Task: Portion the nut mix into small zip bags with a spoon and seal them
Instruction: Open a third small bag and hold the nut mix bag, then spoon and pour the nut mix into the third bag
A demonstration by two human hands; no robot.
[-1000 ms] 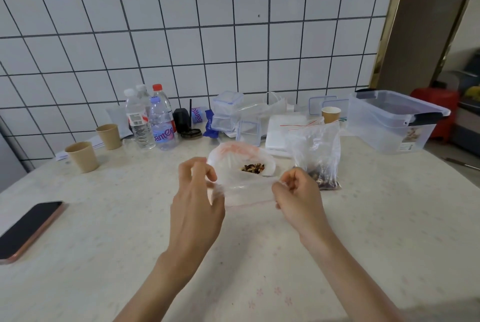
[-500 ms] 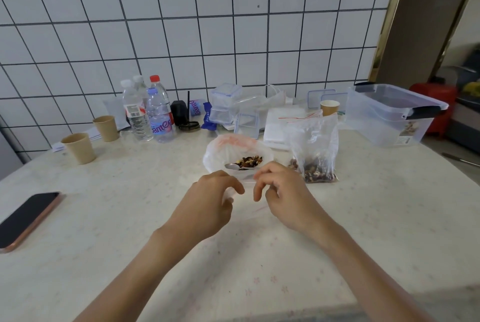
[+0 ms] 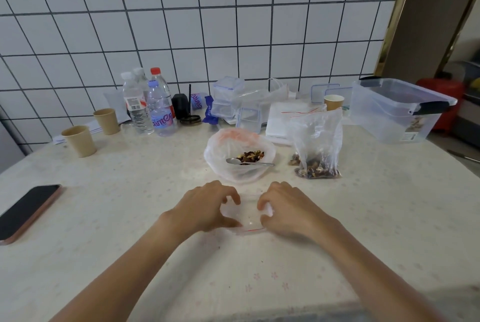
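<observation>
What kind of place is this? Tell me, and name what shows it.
Probably a home kitchen or dining corner used as a packing spot. A white tiled wall backs a pale table crowded with water bottles, paper cups and a clear storage bin.

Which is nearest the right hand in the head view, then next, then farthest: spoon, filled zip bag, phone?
From the right hand:
1. spoon, just beyond it, lying in the open bag of nut mix.
2. filled zip bag, farther back and to the right.
3. phone, far left, near the table edge.
</observation>
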